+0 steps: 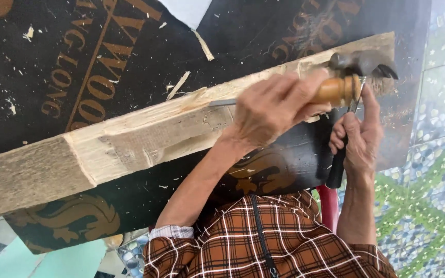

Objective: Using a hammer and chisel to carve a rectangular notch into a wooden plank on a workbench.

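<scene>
Left hand (271, 108) is wrapped tight around the round, turned wooden handle of a chisel (336, 91), fingers curled right over it, and the thin grey steel blade (222, 102) pokes out past the knuckles, lying flat along the long pale wooden plank (145, 139). Right hand (359, 139) sits just beside, fist closed on the black handle of a claw hammer (337, 170), forefinger stretched up along the shaft. The dark metal hammer head (361, 63) is right up against the butt of the chisel handle; whether they touch is hard to tell.

The blade tip rests where the plank has been pared to fresh, light wood; further left the plank turns grey and weathered. It lies slantwise across the table (42, 67), a black board with gold lettering and gold ornament. Pale wood shavings (178, 85) and chips are scattered over the black surface. Below, brown checked sleeves (263, 242), and a pebble-patterned tiled floor (433, 195) at right.
</scene>
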